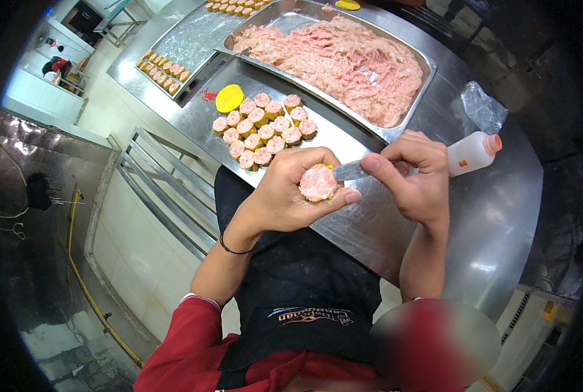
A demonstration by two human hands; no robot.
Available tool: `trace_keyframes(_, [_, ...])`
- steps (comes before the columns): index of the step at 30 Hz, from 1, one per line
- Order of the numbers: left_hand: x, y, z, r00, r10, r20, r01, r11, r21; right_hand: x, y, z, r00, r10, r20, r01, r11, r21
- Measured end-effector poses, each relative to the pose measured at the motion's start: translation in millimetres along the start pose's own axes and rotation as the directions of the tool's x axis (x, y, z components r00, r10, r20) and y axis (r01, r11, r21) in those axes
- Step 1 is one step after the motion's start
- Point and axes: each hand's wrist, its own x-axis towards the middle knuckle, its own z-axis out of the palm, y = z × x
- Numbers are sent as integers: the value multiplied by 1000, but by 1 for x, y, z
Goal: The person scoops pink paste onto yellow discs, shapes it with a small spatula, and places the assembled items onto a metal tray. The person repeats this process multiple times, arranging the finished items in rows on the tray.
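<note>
My left hand (285, 193) is wrapped around a dumpling (317, 183) with a yellow wrapper and pink meat filling on top. In my right hand (412, 173) is a flat metal spatula (350, 171), pinched between thumb and fingers, its tip at the edge of the filling. Beyond my left hand, a cluster of finished-looking dumplings (260, 127) stands upright on the steel table. A large steel tray (417, 111) of pink minced meat (344, 65) lies past both hands.
Next to the cluster lies a stack of round yellow wrappers (229, 98), with small red bits beside it. A white bottle with an orange cap (472, 154) and a crumpled plastic bag (484, 108) are at right. Another tray (197, 49) holds rows of dumplings at the far left.
</note>
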Motion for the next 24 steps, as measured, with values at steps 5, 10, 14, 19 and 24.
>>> trace_keyframes(5, [5,0,4,997,77,21,-79,993,85,2,-2,1,990,-134,-38,125,975,-185])
trace_keyframes(10, [4,2,5,1000,19,20,-19,1000,22,3,-3,-2,974,-225,-27,217,961,-171])
trace_keyframes(14, [5,4,3,999,42,25,-44,997,61,2,-4,-2,983,-171,-67,154,966,-208])
trace_keyframes(19, [5,6,-2,995,84,59,-96,967,235,0,-3,3,996,-91,-10,90,995,-43])
trace_keyframes(24, [8,2,-2,989,147,30,-149,949,278,-2,-7,9,999,-37,-17,39,995,88])
